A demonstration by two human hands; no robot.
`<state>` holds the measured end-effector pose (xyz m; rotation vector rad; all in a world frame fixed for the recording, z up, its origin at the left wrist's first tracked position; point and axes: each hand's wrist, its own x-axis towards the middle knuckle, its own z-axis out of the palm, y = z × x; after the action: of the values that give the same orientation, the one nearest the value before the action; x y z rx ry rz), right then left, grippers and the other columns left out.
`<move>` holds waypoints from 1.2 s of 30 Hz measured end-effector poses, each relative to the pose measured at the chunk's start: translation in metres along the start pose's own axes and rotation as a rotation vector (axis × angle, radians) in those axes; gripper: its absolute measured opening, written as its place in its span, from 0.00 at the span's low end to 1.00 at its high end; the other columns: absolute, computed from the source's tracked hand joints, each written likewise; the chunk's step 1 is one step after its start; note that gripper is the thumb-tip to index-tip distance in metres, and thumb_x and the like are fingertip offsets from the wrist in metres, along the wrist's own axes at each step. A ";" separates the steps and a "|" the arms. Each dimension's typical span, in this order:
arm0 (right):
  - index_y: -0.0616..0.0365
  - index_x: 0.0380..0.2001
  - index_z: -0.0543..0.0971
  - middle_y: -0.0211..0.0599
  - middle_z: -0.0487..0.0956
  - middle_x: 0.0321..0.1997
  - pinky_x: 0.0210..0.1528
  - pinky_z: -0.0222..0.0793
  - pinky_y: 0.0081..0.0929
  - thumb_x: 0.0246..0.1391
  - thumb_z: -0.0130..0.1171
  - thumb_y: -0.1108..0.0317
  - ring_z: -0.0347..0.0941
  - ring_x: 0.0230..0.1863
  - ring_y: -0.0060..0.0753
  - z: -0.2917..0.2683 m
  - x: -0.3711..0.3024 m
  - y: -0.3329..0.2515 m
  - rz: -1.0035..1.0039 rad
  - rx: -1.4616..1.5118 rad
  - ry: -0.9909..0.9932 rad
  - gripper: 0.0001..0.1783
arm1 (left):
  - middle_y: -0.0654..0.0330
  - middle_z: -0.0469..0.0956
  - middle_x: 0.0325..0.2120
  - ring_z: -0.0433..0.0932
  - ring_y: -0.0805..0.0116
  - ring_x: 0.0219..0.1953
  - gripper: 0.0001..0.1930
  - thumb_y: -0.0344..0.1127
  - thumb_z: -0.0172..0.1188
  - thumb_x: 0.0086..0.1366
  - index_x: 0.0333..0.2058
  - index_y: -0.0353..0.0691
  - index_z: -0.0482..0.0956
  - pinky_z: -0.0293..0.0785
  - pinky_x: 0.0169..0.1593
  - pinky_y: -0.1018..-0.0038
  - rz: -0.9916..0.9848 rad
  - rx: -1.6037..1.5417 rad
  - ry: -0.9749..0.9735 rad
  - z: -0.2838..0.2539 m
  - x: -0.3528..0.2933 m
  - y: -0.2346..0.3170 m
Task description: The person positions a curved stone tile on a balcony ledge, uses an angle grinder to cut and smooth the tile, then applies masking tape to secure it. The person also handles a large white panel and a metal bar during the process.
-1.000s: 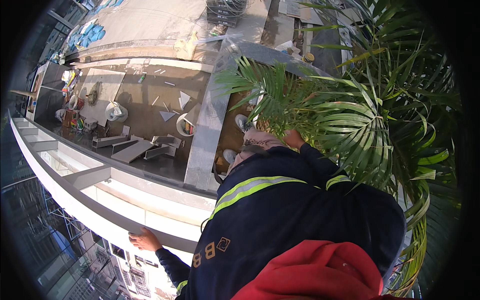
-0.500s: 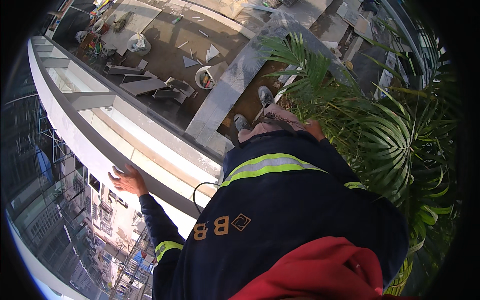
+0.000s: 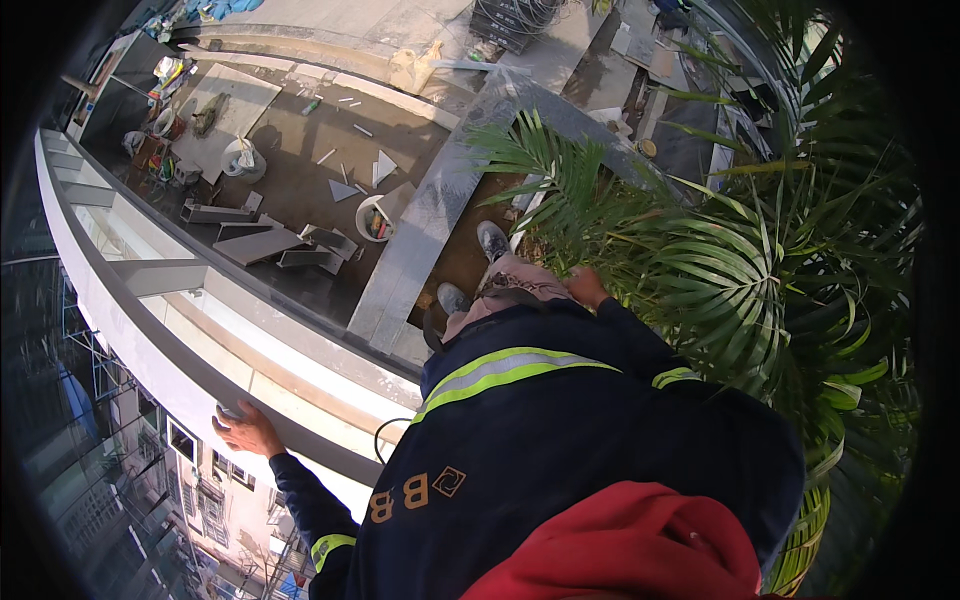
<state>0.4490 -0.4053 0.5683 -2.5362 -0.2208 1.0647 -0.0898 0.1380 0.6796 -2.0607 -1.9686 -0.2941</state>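
My left hand [image 3: 248, 430] reaches out to the left and rests on the grey-edged white ledge [image 3: 330, 452], its fingers apart at the outer edge. Nothing is visible held in it. Beside my right hip, my right hand [image 3: 587, 287] hangs close to my pink trousers [image 3: 520, 283] and the green palm fronds [image 3: 730, 280]. Its fingers are mostly turned out of sight, so their state and any held thing are unclear. I wear a dark blue jacket [image 3: 590, 430] with a reflective band, and grey shoes [image 3: 492, 240] below.
A grey stone-slab strip [image 3: 430, 215] runs ahead of my feet. Beyond it stand a white bucket [image 3: 373, 218] with things inside, leaning grey panels [image 3: 262, 245] and another bucket [image 3: 240, 160]. Loose offcuts lie about the ground. Buildings [image 3: 240, 500] show past the ledge.
The view has tilted, so more ground shows at the top. My left hand stays at the ledge, its fingers less widely spread. My right hand remains beside my hip.
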 end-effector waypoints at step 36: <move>0.67 0.49 0.83 0.65 0.81 0.48 0.57 0.73 0.48 0.54 0.60 0.57 0.78 0.51 0.63 0.027 0.042 0.008 -0.140 -0.015 0.170 0.26 | 0.56 0.72 0.59 0.71 0.56 0.61 0.24 0.54 0.54 0.72 0.59 0.46 0.78 0.64 0.59 0.49 0.038 -0.021 -0.036 -0.004 -0.004 0.004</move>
<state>0.4592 -0.3932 0.5198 -2.5648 -0.3545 0.7928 -0.0857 0.1332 0.6817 -2.1283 -1.9522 -0.2735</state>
